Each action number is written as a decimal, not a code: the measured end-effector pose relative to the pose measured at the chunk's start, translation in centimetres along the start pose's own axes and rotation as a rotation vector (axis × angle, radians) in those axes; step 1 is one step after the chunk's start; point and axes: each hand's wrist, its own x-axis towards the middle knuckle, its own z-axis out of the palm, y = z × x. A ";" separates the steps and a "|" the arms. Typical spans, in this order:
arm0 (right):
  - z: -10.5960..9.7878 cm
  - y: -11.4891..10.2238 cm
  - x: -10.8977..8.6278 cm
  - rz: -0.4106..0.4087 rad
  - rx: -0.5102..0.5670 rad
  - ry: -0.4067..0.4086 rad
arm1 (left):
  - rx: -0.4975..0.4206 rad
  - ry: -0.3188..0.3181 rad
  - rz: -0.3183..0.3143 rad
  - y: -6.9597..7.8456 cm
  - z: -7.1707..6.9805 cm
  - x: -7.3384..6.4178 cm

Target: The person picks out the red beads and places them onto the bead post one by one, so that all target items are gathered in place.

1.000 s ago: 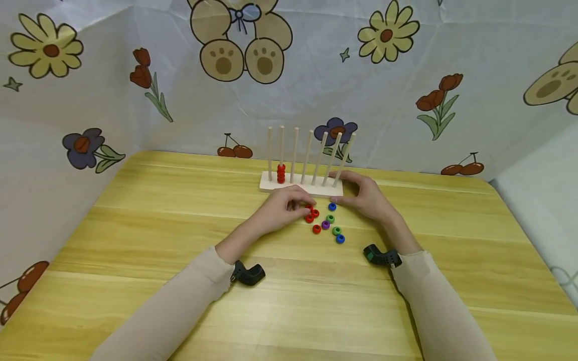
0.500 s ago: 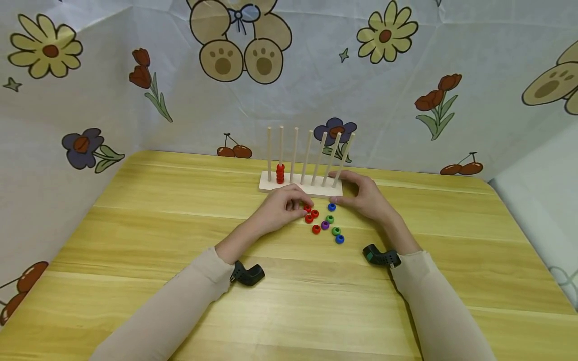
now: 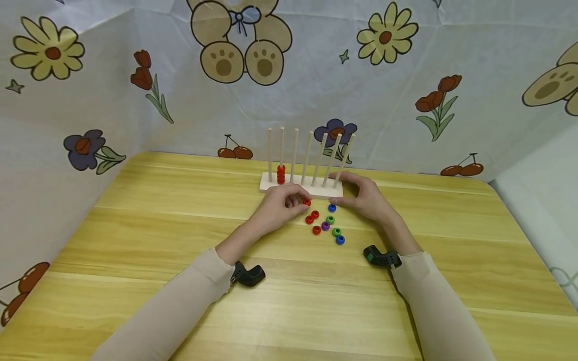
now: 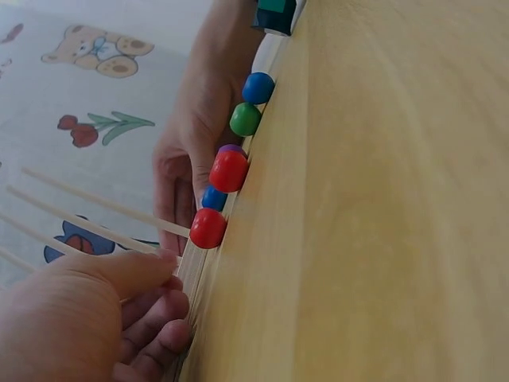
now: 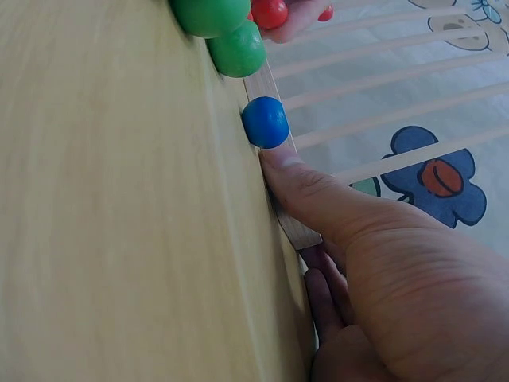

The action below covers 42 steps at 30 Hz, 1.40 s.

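My left hand [image 3: 280, 206] pinches a red bead [image 3: 307, 202] between thumb and fingertips, just in front of the wooden peg rack [image 3: 301, 189]. In the left wrist view the thumb hides that bead. With thumb at the front edge and fingers behind, my right hand [image 3: 365, 196] grips the rack's right end. A blue bead [image 5: 266, 122] lies by the right thumb tip. Several red beads [image 3: 281, 174] are stacked on the second peg from the left; the other pegs are bare.
Loose beads lie on the wooden table [image 3: 289, 311] before the rack: red [image 3: 316, 230], purple [image 3: 325, 225], green [image 3: 336, 231] and blue [image 3: 340, 240]. Behind the rack hangs a printed cloth [image 3: 316, 95]. Each wrist wears a black camera [image 3: 249, 275].
The left hand has taken a red bead away from the other loose red ones, a little toward the rack. My right hand has stayed in place on the rack.
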 end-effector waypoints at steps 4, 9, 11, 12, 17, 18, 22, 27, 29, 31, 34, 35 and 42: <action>0.0 0.2 0.0 0.000 0.001 0.002 | -0.005 0.073 0.040 0.6 -0.3 0.2; 0.0 0.1 0.0 -0.001 0.001 0.003 | 0.034 0.210 0.177 1.9 -1.2 0.6; 0.0 0.0 0.0 0.000 0.002 0.004 | 0.058 0.270 0.235 2.5 -1.7 0.8; 0.0 0.0 0.0 0.000 0.001 0.005 | 0.066 0.296 0.259 2.8 -2.0 0.8; -0.1 -0.2 0.0 0.005 0.000 -0.001 | 0.095 0.411 0.363 4.5 -3.8 1.3; -0.1 -0.2 0.0 0.006 0.000 -0.002 | 0.099 0.436 0.380 4.9 -4.2 1.5; -0.2 -0.3 0.1 0.004 0.003 -0.001 | 0.113 0.537 0.420 6.2 -5.7 2.1; -0.1 -0.1 0.0 0.011 0.012 -0.003 | 0.128 0.654 0.407 7.1 -7.0 3.0; 0.0 0.0 -0.1 0.009 0.021 -0.004 | 0.140 0.685 0.381 7.2 -7.2 3.4; 0.0 0.2 -0.1 0.007 0.029 -0.002 | 0.150 0.699 0.351 7.3 -7.2 3.7; 0.0 0.2 -0.1 0.001 0.044 0.003 | 0.149 0.693 0.311 7.3 -7.1 4.0; 0.0 0.1 -0.1 0.001 0.044 0.005 | 0.148 0.689 0.300 7.2 -7.1 4.0; 0.2 -0.4 0.0 0.031 0.035 0.011 | 0.146 0.692 0.242 6.9 -6.9 4.0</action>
